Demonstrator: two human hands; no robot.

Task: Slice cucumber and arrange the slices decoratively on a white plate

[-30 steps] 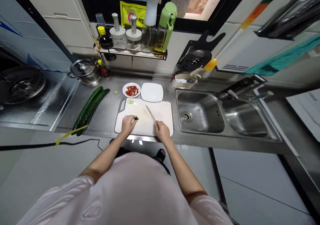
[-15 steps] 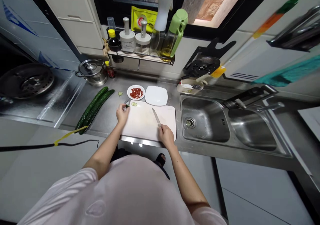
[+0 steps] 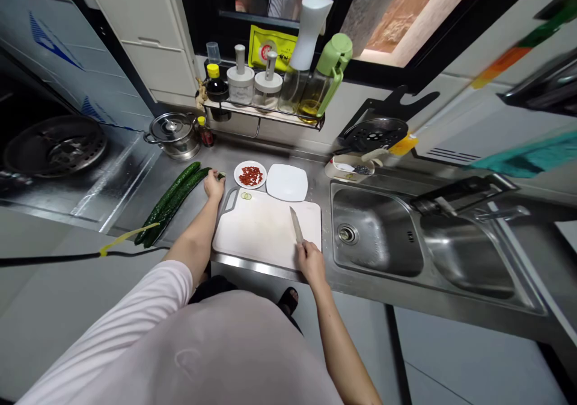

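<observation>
Showing slices [image 3: 246, 196] at far-left corner of board [image 3: 265, 231], leaving cucumbers [image 3: 179, 200] apparently uncut; gripping knife [image 3: 296, 222] in right hand [image 3: 312, 262], obscuring hold of left hand [image 3: 213, 185].

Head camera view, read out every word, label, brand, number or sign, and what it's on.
No legible text.
Yellow rectangular packet: dark characters, round red logo, too blurred.
Small yellow-capped red bottle: label too small.
Cream oval caddy: marking too small.
Pale flat panel: blue shapes, no legible letters.

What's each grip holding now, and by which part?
The right grip holds the knife by its handle. The left grip is at a cucumber piece; hold unclear.
</observation>
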